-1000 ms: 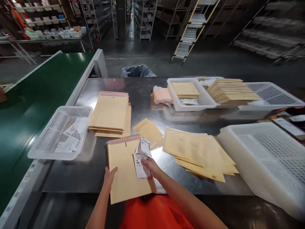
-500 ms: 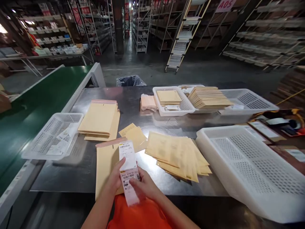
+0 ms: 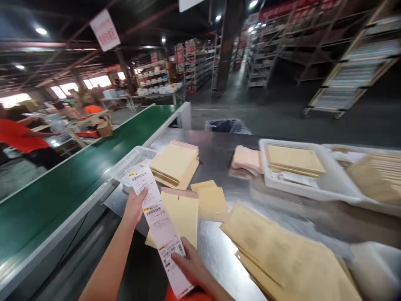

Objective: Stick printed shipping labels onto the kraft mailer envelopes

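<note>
while stretched over the envelope (image 3: 183,213), label strip (image 3: 158,221) in both hands' closed grip: left hand (image 3: 135,205), right hand (image 3: 188,265).

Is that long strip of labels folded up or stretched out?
Stretched out: the label strip runs straight between the left hand and right hand.

Dim overall, lit from above by small ceiling lamps (image 3: 40,31) and by blown-out windows (image 3: 94,81) at far left. Strong glare on the steel table (image 3: 216,246), with a white hotspot just right of the held label strip (image 3: 158,217). Heavy motion blur across the right side: envelope stack (image 3: 291,259), white basket (image 3: 300,184) and rolling ladder (image 3: 344,83) smeared. Sharpest at centre, barcodes on the strip legible as bars only. Wide-angle bending toward the edges, conveyor belt (image 3: 62,196) and shelving tilted. Soft shadow under the left hand (image 3: 134,207). Far left face area pixelated.
</note>
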Action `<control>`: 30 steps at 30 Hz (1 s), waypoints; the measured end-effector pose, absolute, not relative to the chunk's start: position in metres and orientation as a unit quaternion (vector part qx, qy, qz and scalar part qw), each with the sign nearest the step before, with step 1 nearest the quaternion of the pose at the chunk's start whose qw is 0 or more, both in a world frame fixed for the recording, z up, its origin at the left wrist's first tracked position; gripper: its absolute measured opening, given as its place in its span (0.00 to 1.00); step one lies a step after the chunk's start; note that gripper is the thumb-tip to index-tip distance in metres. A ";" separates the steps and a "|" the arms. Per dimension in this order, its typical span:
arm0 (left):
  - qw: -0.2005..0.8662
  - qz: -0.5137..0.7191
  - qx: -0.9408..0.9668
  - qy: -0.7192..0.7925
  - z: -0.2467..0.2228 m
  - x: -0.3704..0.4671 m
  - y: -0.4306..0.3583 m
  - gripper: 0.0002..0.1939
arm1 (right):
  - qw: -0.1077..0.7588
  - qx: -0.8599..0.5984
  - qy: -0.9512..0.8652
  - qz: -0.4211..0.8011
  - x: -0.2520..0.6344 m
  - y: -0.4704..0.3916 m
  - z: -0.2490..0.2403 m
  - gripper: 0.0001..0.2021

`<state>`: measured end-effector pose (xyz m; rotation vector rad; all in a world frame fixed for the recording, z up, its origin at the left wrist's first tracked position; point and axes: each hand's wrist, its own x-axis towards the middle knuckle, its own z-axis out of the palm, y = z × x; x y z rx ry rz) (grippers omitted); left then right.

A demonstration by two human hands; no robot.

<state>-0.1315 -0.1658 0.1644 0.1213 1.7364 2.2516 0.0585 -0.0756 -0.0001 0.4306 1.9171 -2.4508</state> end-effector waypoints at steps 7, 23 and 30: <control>-0.017 0.731 0.008 0.682 0.210 -0.091 -0.269 0.28 | 0.113 0.047 0.635 -0.763 0.037 -0.118 -0.011 0.37; 0.442 0.416 0.248 0.755 0.176 -0.113 -0.338 0.21 | -0.031 0.100 0.358 -0.928 -0.066 -0.113 0.148 0.21; 0.459 0.554 0.246 0.649 0.117 -0.156 -0.323 0.23 | -0.162 0.163 0.449 -0.864 -0.088 -0.140 0.141 0.20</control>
